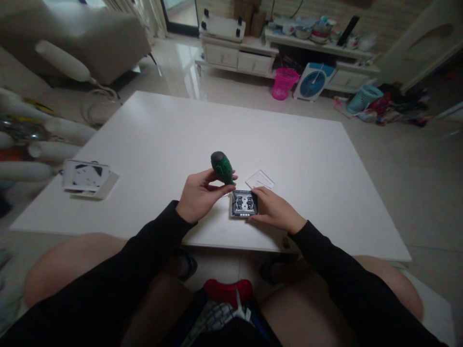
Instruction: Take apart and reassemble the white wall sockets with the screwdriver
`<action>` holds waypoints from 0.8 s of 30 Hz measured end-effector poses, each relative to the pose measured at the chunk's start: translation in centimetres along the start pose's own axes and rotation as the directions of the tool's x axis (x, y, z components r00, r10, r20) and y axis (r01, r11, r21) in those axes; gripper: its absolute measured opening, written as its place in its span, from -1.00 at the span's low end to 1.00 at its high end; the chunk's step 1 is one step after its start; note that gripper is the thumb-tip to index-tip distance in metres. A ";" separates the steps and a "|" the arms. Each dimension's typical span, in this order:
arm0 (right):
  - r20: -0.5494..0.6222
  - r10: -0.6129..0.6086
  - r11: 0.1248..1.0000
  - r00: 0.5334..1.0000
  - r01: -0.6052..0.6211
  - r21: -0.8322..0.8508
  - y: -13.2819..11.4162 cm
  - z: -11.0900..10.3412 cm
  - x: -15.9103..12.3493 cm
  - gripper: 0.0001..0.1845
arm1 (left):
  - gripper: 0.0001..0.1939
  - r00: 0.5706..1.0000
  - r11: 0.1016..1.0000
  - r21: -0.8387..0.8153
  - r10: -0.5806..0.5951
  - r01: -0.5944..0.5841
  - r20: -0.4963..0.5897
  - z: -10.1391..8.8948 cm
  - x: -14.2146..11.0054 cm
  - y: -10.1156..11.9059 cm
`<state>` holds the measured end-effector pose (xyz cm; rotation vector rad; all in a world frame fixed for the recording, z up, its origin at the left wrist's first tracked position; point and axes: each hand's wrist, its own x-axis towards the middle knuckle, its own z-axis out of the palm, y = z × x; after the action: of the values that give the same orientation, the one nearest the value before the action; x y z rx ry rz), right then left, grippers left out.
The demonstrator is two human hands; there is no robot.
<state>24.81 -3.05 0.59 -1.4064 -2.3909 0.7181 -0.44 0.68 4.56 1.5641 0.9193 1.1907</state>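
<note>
My left hand [204,193] grips a screwdriver [222,167] by its green handle with a dark end cap. The handle tilts upward, and the tool's lower end points at the left edge of a wall switch [244,204]. That switch is square, with a dark frame and a light inner face. My right hand [273,207] holds it by its right side, thumb below and fingers above. Whether the screwdriver tip touches the switch, I cannot tell. Just behind the switch lies a clear and white square cover frame [259,180].
The white table [217,125] spans the view. At its left edge lies a stack of flat white boxes [88,178] with a dark print. Beyond the table stand a pink basket [284,83], a blue and white fan [313,82] and a white cabinet [238,59].
</note>
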 end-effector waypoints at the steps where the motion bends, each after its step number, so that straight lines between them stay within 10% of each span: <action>1: 0.002 0.002 1.000 1.000 -0.002 -0.001 0.0 0.0 0.0 -0.20 | -0.55 1.000 1.000 -0.003 -0.002 0.002 -0.001 0.0 0.0 0.0; 24: 0.006 0.006 1.000 1.000 -0.006 0.004 -0.2 0.0 0.0 -0.19 | -0.63 1.000 0.999 0.035 0.001 -0.002 0.029 0.2 0.1 -0.7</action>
<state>24.70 -3.10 0.70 -1.4121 -2.3899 0.7294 -0.23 0.97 3.89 1.6061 0.9247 1.1557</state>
